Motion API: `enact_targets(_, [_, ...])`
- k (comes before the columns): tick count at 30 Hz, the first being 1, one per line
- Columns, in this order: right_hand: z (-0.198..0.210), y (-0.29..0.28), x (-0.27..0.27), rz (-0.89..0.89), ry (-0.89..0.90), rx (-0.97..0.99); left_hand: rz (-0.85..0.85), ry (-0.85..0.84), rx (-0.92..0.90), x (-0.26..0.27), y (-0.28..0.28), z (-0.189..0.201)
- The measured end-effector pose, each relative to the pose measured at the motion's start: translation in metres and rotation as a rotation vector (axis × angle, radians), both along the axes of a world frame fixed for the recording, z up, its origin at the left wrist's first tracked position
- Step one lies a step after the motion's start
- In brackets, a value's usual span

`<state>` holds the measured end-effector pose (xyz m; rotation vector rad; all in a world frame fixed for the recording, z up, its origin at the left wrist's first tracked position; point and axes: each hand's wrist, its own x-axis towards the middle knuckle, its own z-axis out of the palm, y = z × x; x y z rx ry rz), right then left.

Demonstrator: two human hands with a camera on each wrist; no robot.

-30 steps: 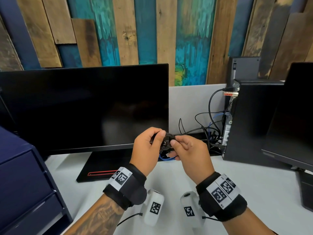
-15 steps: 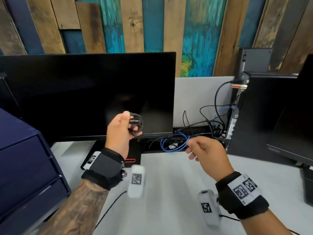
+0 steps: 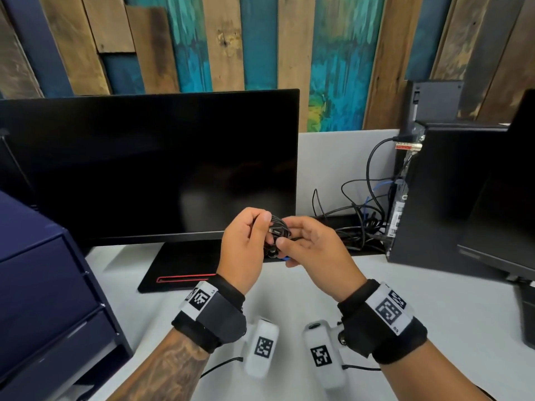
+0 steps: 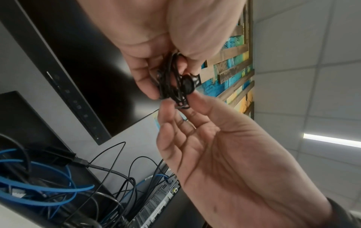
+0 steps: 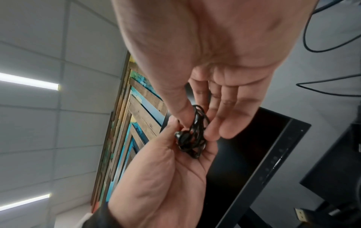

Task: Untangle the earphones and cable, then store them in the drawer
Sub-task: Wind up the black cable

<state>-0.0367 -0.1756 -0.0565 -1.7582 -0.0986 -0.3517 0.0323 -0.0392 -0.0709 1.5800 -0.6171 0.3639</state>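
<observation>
Both hands meet above the bench (image 3: 405,299) in front of the monitor (image 3: 150,169). Left hand (image 3: 246,247) grips a black bundle of earphones and cable (image 3: 278,231) in curled fingers; right hand (image 3: 312,247) pinches the same bundle from the other side. Between the two hands sits the bundle, an earbud (image 4: 187,85) showing.
</observation>
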Motion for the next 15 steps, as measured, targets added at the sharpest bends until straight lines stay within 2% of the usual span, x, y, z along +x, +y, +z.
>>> enact_targets(4, [-0.0035, -0.003, 0.0025, -0.018, 0.009, -0.05, -0.019, -0.031, 0.031, -0.0036, -0.0024, -0.001])
enact_targets(8, [-0.0043, -0.0031, 0.0018, 0.027, 0.033, 0.057, -0.008, -0.061, 0.036, -0.0032, -0.0016, -0.0003])
enact_targets(12, [0.0003, -0.0034, -0.0007, 0.146, 0.144, 0.181, 0.002, -0.091, 0.06, -0.0043, -0.0032, 0.0017])
enact_targets(15, [0.0025, -0.004, -0.0009, 0.092, 0.118, 0.078, -0.007, -0.099, 0.077, -0.0056, -0.0041, 0.0013])
